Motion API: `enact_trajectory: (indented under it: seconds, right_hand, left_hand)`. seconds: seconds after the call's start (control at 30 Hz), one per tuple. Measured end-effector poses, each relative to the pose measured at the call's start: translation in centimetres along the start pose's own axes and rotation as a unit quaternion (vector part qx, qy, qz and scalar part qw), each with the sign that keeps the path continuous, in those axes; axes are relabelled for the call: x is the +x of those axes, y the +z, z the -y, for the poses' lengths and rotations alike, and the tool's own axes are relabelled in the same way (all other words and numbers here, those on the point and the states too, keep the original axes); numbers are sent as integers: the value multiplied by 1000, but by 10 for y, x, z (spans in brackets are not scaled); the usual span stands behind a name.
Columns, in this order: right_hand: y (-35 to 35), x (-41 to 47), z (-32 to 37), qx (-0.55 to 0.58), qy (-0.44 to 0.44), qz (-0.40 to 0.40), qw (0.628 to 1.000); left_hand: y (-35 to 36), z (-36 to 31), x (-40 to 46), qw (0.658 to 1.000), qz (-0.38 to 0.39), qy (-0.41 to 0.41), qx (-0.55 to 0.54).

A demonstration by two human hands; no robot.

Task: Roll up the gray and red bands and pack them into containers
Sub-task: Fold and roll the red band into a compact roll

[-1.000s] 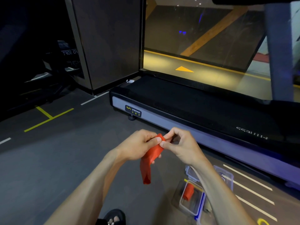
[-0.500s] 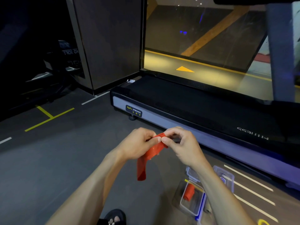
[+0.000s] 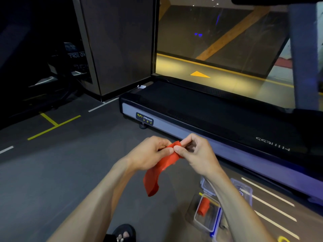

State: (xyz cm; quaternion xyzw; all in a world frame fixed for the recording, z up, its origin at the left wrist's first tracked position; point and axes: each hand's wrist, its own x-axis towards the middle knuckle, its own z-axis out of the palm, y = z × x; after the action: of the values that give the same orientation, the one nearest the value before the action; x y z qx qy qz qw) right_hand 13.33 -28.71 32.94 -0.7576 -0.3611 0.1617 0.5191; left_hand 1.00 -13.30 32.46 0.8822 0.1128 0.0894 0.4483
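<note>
With both the left hand (image 3: 148,152) and right hand (image 3: 197,154) pinching the red band (image 3: 157,173) top, roll tightly, keeping edges even toward the container (image 3: 206,222) at five o'clock

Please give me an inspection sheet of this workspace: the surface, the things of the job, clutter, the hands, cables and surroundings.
Surface: dark gym floor with yellow and white lines.
Job's things: red band, top end pinched, rest hanging loose; clear container on the floor with a rolled red band inside; second clear container beside it, contents unclear. No gray band seen.
Clutter: yellow item at the bottom edge, cut off.
Hands: left hand and right hand both pinch the red band's top.
Cables: nothing seen.
Surroundings: treadmill ahead, glass wall behind it; sandalled foot below.
</note>
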Motion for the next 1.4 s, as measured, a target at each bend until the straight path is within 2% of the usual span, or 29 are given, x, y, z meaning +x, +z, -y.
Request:
enact_trajectory:
  seconds: [0.3, 0.6, 1.0, 1.17, 1.4]
  right_hand:
    - [3, 1, 1, 76, -7, 68, 995]
    - [4, 1, -2, 60, 0, 108, 992]
    - [-8, -3, -3, 145, 43, 148, 977]
    - [-8, -3, -2, 90, 35, 134, 986]
    - [-4, -6, 1, 56, 47, 128, 989]
  left_hand:
    - [2, 1, 2, 999, -17, 15, 27]
    - [-2, 6, 0, 1000, 5, 20, 21]
    - [-1, 7, -1, 999, -38, 19, 27]
    - [3, 4, -1, 996, -49, 21, 76]
    - [1, 6, 1, 995, -59, -4, 76]
